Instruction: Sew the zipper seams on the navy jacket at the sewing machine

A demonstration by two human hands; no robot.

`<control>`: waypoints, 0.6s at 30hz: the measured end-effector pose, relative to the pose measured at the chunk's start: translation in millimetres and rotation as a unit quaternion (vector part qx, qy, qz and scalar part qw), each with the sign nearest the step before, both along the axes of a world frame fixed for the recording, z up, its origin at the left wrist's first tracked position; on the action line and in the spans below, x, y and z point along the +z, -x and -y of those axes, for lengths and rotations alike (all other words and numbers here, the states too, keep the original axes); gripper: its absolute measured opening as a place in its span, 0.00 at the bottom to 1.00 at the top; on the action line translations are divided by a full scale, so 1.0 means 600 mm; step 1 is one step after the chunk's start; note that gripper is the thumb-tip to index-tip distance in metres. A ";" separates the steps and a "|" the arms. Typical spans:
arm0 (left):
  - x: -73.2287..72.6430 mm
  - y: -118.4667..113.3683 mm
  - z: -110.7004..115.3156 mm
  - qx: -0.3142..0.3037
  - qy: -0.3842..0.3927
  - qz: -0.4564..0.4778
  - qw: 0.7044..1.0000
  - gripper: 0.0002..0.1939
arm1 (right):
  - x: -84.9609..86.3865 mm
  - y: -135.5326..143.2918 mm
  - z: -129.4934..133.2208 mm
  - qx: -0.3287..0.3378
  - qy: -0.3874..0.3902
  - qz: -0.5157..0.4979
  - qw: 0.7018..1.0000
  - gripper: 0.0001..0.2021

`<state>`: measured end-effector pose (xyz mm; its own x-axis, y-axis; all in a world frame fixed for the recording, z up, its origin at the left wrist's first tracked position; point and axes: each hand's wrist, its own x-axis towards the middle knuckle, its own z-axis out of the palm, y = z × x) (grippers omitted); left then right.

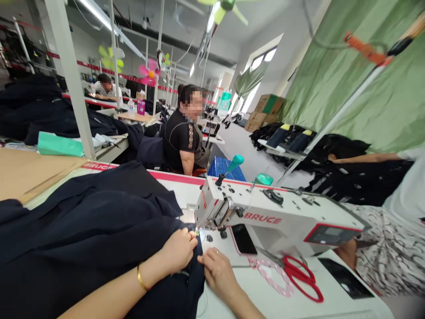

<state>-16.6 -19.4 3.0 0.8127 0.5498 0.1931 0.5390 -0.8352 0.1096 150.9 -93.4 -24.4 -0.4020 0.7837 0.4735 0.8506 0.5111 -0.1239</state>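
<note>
A large dark navy cloth [99, 230] covers the left part of the white sewing table, its right edge running under the needle end of the sewing machine [259, 217]. My left hand [179, 249], with a gold bangle at the wrist, presses the cloth close to the needle, fingers bent together. Just to the right and nearer to me, my right hand [217, 268] pinches the cloth's edge between thumb and fingers. Part of a zipper [181, 273] shows on the cloth below my left hand.
Right of my hands lie a phone [244, 239], red-handled scissors [303, 277] and a pink beaded loop [274, 277]. One person [186, 133] sits beyond the machine; another [398, 190] stands at the right, an arm over dark garments. Cardboard [36, 173] lies at the left.
</note>
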 end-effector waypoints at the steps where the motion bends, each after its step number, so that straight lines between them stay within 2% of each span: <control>1: -0.004 -0.001 0.000 0.003 0.005 0.003 1.000 0.07 | -0.003 -0.001 -0.002 0.004 -0.010 -0.003 1.000 0.09; 6: -0.016 -0.008 -0.006 0.008 0.014 0.014 1.000 0.09 | -0.017 -0.009 -0.013 0.024 -0.057 -0.010 0.998 0.08; 13: 0.002 -0.003 -0.003 -0.002 0.005 -0.010 1.000 0.09 | -0.004 -0.004 0.000 -0.008 0.024 -0.015 1.000 0.10; 18: -0.002 -0.004 -0.001 -0.006 0.034 0.023 0.999 0.12 | -0.005 -0.003 0.000 -0.028 0.023 -0.008 0.999 0.10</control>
<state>-13.9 -18.6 2.0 0.8100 0.5541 0.1922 0.5229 -0.8307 0.1912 152.6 -93.3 -27.3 -0.3499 0.8260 0.4420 0.8750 0.4567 -0.1608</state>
